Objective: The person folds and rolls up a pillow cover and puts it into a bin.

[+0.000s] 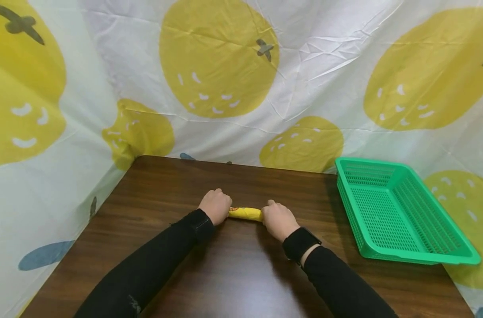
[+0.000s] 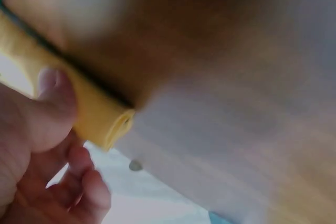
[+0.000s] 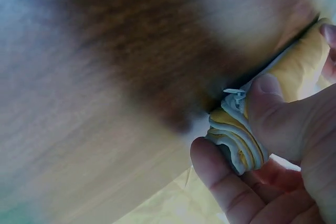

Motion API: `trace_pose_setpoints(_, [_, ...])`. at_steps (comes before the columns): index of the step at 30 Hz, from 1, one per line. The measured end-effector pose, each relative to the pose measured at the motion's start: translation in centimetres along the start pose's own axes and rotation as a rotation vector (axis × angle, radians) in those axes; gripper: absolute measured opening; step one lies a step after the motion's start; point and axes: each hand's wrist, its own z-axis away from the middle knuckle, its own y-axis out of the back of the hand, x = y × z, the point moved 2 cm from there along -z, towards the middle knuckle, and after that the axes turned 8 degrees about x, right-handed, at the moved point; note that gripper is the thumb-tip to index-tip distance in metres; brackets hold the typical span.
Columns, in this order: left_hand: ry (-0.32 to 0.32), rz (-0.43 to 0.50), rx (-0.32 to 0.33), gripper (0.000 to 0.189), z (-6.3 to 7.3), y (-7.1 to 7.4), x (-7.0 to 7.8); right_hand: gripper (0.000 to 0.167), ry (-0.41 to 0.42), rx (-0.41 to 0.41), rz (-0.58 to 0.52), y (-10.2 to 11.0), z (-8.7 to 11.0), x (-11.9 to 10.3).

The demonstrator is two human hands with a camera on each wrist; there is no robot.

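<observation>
A yellow cloth roll (image 1: pixel 246 213) lies crosswise between my two hands over the middle of the table. My left hand (image 1: pixel 216 206) grips its left end; in the left wrist view the thumb (image 2: pixel 58 95) presses on the roll, and a plain folded end sticks out past it. With thumb and fingers my right hand (image 1: pixel 280 219) holds the other end. Up close in the right wrist view, that end of the roll (image 3: pixel 239 140) shows stacked layers with pale grey edges and a small white tuft. A little printed figure on the cloth is partly covered by my left hand.
On the right side of the dark wood table (image 1: pixel 241 269) stands a green plastic basket (image 1: pixel 424 255) with mesh walls. A white curtain (image 1: pixel 317 57) printed with yellow fruit hangs behind the table and along its left side.
</observation>
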Motion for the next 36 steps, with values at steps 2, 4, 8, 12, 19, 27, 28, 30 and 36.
trace_pose_setpoints(2, [0.017,0.047,-0.091,0.016,-1.0,-0.1,-0.4,0.011,-0.01,-0.003,0.005,-0.1,0.1,0.1])
trace_pose_setpoints(4, [0.029,0.078,-0.213,0.02,-1.9,-0.2,-0.7,0.022,-0.014,-0.006,0.031,-0.1,0.2,0.1])
trace_pose_setpoints(8, [-0.014,0.095,-0.49,0.024,-3.7,-0.3,-1.3,0.036,0.0,-0.003,0.132,-0.4,0.4,-0.2])
trace_pose_setpoints(12, [0.002,0.13,-0.75,0.033,-4.6,0.2,-1.9,0.037,0.044,0.027,0.16,-0.8,0.3,-0.2])
trace_pose_setpoints(19, [0.115,0.262,-0.86,0.033,-5.1,0.3,-2.7,0.029,0.026,0.039,-0.031,-0.3,-0.3,0.8])
trace_pose_setpoints(27, [0.152,0.299,-0.806,0.037,-4.9,0.5,-4.1,0.013,-0.032,-0.076,-0.089,0.3,-2.4,1.1])
trace_pose_setpoints(28, [0.167,0.302,-0.791,0.04,-4.7,0.4,-4.4,0.012,-0.036,-0.088,-0.091,0.3,-2.6,1.1])
trace_pose_setpoints(30, [0.202,0.322,-0.739,0.042,-4.4,-0.1,-4.9,0.012,-0.049,-0.116,-0.102,0.3,-2.9,1.1])
trace_pose_setpoints(36, [0.105,0.273,-0.354,0.029,-2.1,0.4,-2.7,0.012,-0.088,-0.188,-0.115,0.5,-3.1,1.0])
